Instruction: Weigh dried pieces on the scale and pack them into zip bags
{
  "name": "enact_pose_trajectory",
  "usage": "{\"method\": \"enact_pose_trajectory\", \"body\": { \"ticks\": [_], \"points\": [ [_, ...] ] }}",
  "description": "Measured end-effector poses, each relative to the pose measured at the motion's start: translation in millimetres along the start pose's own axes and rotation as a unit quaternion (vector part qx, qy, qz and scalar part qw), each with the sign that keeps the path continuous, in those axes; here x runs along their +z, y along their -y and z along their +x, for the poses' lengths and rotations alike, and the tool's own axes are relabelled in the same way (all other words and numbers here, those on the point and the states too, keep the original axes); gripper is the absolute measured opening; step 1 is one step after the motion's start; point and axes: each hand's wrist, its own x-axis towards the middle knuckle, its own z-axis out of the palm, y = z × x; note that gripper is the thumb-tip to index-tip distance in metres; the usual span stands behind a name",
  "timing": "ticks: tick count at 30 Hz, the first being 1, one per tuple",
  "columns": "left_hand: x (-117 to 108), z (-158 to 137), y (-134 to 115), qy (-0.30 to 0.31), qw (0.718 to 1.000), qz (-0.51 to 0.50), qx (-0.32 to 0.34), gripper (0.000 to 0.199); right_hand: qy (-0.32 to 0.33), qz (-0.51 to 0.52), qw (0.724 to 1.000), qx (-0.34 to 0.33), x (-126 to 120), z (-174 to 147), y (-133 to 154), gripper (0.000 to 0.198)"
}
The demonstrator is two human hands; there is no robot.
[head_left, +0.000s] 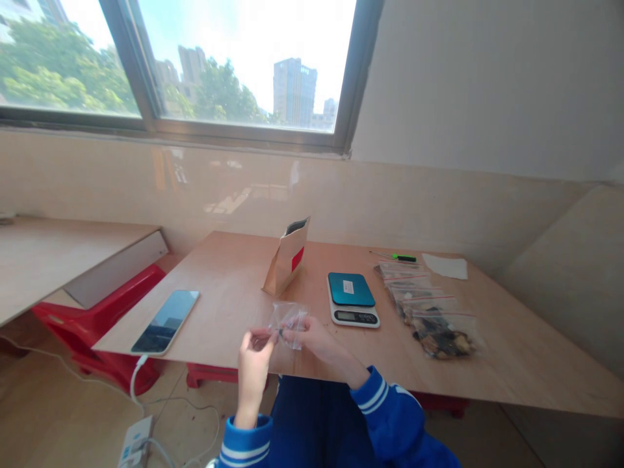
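Near the front edge of the table, a small clear plastic bag [283, 312] is between my two hands. My left hand [256, 348] pinches the bag's near left side, fingertips close to those of the other hand. From the right, my right hand [314, 335] grips the same bag with bent fingers. A small dark spot shows at the fingertips, too small to name. Just behind the bag stands an upright brown paper pouch [285, 263] with a red label. To the right of my hands sits a kitchen scale [353, 299] with a blue-green plate.
Several filled zip bags [441, 335] lie overlapping at the right. Behind them are a green-and-black screwdriver [403, 258] and white paper [446, 266]. A phone [166, 323] with a charging cable lies left. A red stool [107, 325] and power strip [136, 442] are lower left.
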Motion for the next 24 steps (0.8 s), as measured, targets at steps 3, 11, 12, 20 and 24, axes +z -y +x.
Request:
{"method": "enact_pose_trajectory", "body": {
  "ticks": [3, 11, 12, 20, 24],
  "points": [
    [-0.3, 1.3, 0.0, 0.002, 0.998, 0.061, 0.030, 0.026, -0.010, 0.009, 1.000, 0.004, 2.2, -0.2, 0.7, 0.041],
    [-0.3, 1.0, -0.8, 0.023, 0.999, -0.022, -0.004, 0.029, 0.003, 0.013, 1.000, 0.008, 4.1, 0.9, -3.1, 0.042],
    [-0.2, 0.5, -1.3, 0.025, 0.999, -0.044, -0.015, 0.031, 0.010, 0.016, 1.000, 0.003, 3.7, 1.0, -3.4, 0.042],
    [1.2, 0.4, -3.5, 0.019, 1.000, -0.005, -0.003, 0.029, -0.005, 0.002, 1.000, 0.014, 3.7, 3.1, -10.0, 0.045],
    [1.0, 0.0, -7.8, -0.008, 0.996, -0.075, -0.039, 0.030, -0.040, 0.054, 0.998, 0.012, 2.7, 5.4, -15.2, 0.041]
  ]
}}
